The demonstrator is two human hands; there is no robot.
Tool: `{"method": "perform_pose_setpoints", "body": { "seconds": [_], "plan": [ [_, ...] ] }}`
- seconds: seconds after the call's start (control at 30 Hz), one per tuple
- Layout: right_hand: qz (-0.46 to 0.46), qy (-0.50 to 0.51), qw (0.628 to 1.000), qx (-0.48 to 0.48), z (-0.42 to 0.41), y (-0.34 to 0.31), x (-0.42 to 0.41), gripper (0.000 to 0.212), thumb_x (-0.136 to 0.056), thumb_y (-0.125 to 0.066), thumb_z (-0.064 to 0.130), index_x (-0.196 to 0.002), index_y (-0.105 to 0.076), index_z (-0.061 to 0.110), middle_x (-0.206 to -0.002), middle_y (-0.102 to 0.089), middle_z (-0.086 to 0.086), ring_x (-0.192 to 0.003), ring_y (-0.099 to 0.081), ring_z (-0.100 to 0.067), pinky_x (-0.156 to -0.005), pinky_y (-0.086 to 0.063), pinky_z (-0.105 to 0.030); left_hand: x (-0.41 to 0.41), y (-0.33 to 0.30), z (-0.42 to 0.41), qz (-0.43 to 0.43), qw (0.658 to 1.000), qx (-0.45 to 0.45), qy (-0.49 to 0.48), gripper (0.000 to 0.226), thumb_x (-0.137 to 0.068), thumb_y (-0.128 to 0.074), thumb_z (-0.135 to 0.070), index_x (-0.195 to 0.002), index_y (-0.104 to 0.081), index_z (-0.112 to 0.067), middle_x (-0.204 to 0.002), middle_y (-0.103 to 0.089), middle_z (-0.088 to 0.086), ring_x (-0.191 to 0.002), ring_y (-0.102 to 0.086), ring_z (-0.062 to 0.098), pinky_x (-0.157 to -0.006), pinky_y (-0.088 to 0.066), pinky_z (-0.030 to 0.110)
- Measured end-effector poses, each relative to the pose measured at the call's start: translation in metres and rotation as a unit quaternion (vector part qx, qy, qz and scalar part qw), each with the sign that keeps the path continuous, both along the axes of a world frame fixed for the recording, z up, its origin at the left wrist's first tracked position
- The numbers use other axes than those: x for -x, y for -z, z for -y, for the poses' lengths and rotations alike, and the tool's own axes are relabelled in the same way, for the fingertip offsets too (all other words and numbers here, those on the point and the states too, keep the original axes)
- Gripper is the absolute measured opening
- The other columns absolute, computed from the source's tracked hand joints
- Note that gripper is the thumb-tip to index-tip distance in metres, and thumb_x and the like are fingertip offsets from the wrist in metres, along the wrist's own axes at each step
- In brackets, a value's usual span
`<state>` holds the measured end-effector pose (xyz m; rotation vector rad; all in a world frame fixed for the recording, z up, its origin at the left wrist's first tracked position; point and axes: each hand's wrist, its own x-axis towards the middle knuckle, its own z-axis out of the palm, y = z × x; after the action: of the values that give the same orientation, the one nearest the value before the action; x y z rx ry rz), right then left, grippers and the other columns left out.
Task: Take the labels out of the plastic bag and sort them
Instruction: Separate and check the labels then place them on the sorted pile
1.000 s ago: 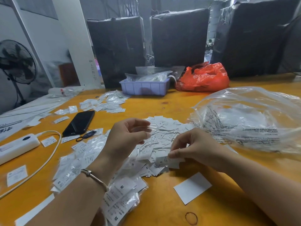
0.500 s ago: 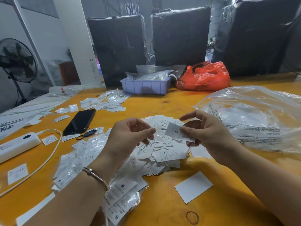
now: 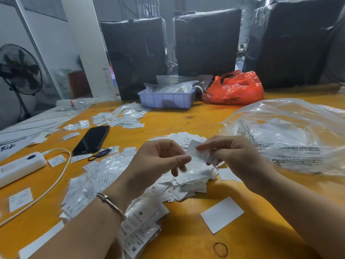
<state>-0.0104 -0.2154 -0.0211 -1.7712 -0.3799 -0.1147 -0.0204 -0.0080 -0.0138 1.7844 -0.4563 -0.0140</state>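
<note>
My right hand [image 3: 235, 156] pinches a small white label [image 3: 196, 149] and holds it above a loose pile of white labels [image 3: 186, 184] marked S on the orange table [image 3: 186, 236]. My left hand [image 3: 156, 161] hovers just left of it with curled fingers. Its thumb tip meets the label's lower edge; whether it grips the label I cannot tell. A large clear plastic bag [image 3: 291, 135] with printed text lies crumpled at the right. Small clear sleeves of labels [image 3: 104, 174], some marked M [image 3: 141, 221], lie under my left forearm.
A black phone [image 3: 91, 140], a white power bank [image 3: 20, 165] and its cable [image 3: 56, 180] lie at the left. Behind are more scattered labels [image 3: 123, 118], a lilac tray [image 3: 166, 100] and a red bag [image 3: 233, 88]. A white card [image 3: 222, 214] and a rubber band [image 3: 220, 249] lie near me.
My right hand picked a label from the pile, lifted it and carried it left to my left hand's thumb. My left hand stayed almost in place.
</note>
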Motion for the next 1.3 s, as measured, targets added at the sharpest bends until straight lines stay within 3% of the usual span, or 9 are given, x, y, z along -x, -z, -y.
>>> {"method": "perform_pose_setpoints", "body": {
  "seconds": [0.07, 0.17, 0.33, 0.5, 0.63, 0.77, 0.9, 1.1, 1.3],
  "plan": [
    [0.002, -0.057, 0.998, 0.006, -0.002, -0.003, 0.003, 0.014, -0.086, -0.065, 0.015, -0.086, -0.078, 0.008, -0.084, -0.065, -0.013, -0.069, -0.055, -0.012, -0.058, -0.043, -0.018, 0.001, 0.001, 0.002, 0.001, 1.000, -0.013, 0.020, 0.021, -0.071, -0.077, -0.026, -0.079, -0.073, -0.007, -0.064, -0.068, 0.008, -0.055, -0.058, 0.012, -0.052, -0.046, 0.017],
    [0.015, -0.106, 0.993, 0.050, -0.003, -0.002, 0.008, 0.038, -0.071, -0.074, 0.047, -0.081, -0.077, 0.010, -0.081, -0.068, -0.018, -0.075, -0.060, -0.027, -0.067, -0.044, -0.031, 0.003, 0.001, 0.005, 0.007, 0.999, -0.031, 0.030, 0.021, -0.073, -0.075, -0.028, -0.082, -0.074, -0.009, -0.064, -0.068, 0.005, -0.058, -0.060, 0.011, -0.053, -0.048, 0.018],
    [0.013, -0.119, 0.993, 0.016, -0.004, -0.002, 0.009, 0.025, -0.065, -0.079, 0.025, -0.077, -0.075, 0.004, -0.074, -0.072, -0.011, -0.073, -0.069, -0.020, -0.071, -0.057, -0.028, 0.002, 0.000, 0.004, -0.002, 0.999, 0.035, -0.026, 0.032, -0.064, -0.080, -0.028, -0.089, -0.072, -0.011, -0.071, -0.068, 0.002, -0.063, -0.059, 0.011, -0.061, -0.047, 0.020],
    [0.005, -0.073, 0.996, -0.050, -0.006, 0.002, 0.009, 0.018, -0.066, -0.077, 0.024, -0.075, -0.077, 0.009, -0.075, -0.072, -0.010, -0.073, -0.068, -0.017, -0.067, -0.054, -0.023, 0.001, -0.005, -0.001, -0.045, 0.994, 0.102, -0.013, 0.033, -0.055, -0.081, -0.035, -0.086, -0.080, -0.024, -0.088, -0.076, -0.001, -0.080, -0.067, 0.009, -0.081, -0.048, 0.029],
    [-0.024, -0.082, 0.988, -0.126, -0.010, 0.004, 0.008, 0.020, -0.064, -0.078, 0.018, -0.079, -0.077, 0.005, -0.079, -0.073, -0.013, -0.075, -0.068, -0.019, -0.068, -0.053, -0.023, 0.002, -0.002, 0.004, -0.029, 0.995, 0.092, -0.028, 0.025, -0.064, -0.076, -0.038, -0.082, -0.081, -0.023, -0.086, -0.076, 0.000, -0.079, -0.062, 0.007, -0.074, -0.043, 0.028],
    [-0.011, -0.082, 0.992, -0.095, -0.010, 0.002, 0.011, 0.009, -0.077, -0.074, 0.013, -0.083, -0.078, 0.008, -0.082, -0.074, -0.010, -0.076, -0.066, -0.015, -0.069, -0.050, -0.020, 0.000, -0.001, 0.004, -0.002, 0.994, 0.096, -0.057, 0.025, -0.063, -0.076, -0.042, -0.076, -0.081, -0.021, -0.071, -0.071, -0.005, -0.067, -0.058, 0.003, -0.062, -0.043, 0.017],
    [0.100, 0.099, 0.986, -0.086, -0.001, -0.005, 0.007, 0.038, -0.082, -0.060, -0.006, -0.095, -0.076, 0.025, -0.082, -0.072, 0.004, -0.071, -0.059, -0.005, -0.061, -0.045, -0.017, -0.001, 0.001, 0.001, 0.035, 0.995, 0.040, -0.084, 0.028, -0.062, -0.081, -0.038, -0.076, -0.078, -0.014, -0.077, -0.073, 0.009, -0.075, -0.066, 0.015, -0.071, -0.053, 0.026],
    [0.218, 0.097, 0.967, -0.089, 0.007, -0.019, 0.016, 0.077, -0.075, -0.068, -0.008, -0.136, -0.045, 0.032, -0.089, -0.063, 0.002, -0.085, -0.068, -0.014, -0.067, -0.058, -0.025, 0.004, 0.001, 0.002, 0.055, 0.996, -0.016, -0.066, 0.030, -0.061, -0.082, -0.045, -0.075, -0.076, -0.018, -0.079, -0.073, 0.009, -0.077, -0.066, 0.029, -0.078, -0.056, 0.044],
    [0.298, 0.090, 0.949, -0.045, 0.006, -0.026, 0.025, 0.081, -0.078, -0.071, -0.006, -0.141, -0.039, 0.034, -0.119, -0.062, -0.003, -0.098, -0.068, -0.014, -0.068, -0.059, -0.025, 0.006, 0.000, 0.004, 0.060, 0.998, -0.026, -0.016, 0.022, -0.066, -0.078, -0.043, -0.072, -0.075, -0.022, -0.073, -0.070, 0.002, -0.069, -0.063, 0.011, -0.068, -0.053, 0.022]
  ]
}}
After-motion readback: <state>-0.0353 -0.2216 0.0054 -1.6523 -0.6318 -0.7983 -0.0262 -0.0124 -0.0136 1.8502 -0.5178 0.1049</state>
